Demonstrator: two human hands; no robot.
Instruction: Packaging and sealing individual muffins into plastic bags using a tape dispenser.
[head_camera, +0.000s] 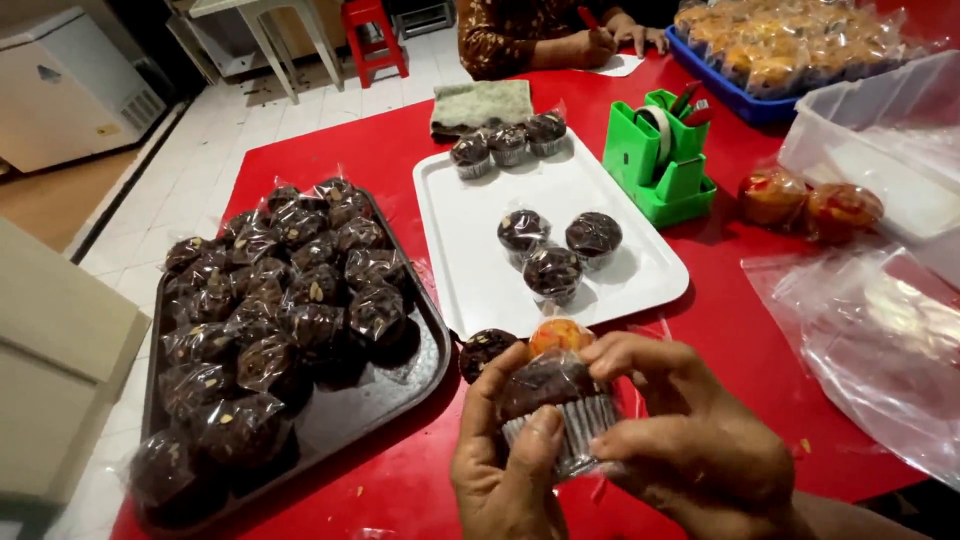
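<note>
Both hands, left (500, 470) and right (690, 440), are clamped together on a chocolate muffin (553, 395) in clear wrap, just in front of the white tray (470, 250) on the red worktop (760, 330).

Chocolate muffin (556, 396) in white paper cup, clear-wrapped; tilted, held above red table.

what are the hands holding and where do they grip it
Both hands hold one chocolate muffin in clear wrap: the left hand grips its left side and paper cup, the right hand its right side and top.
</note>
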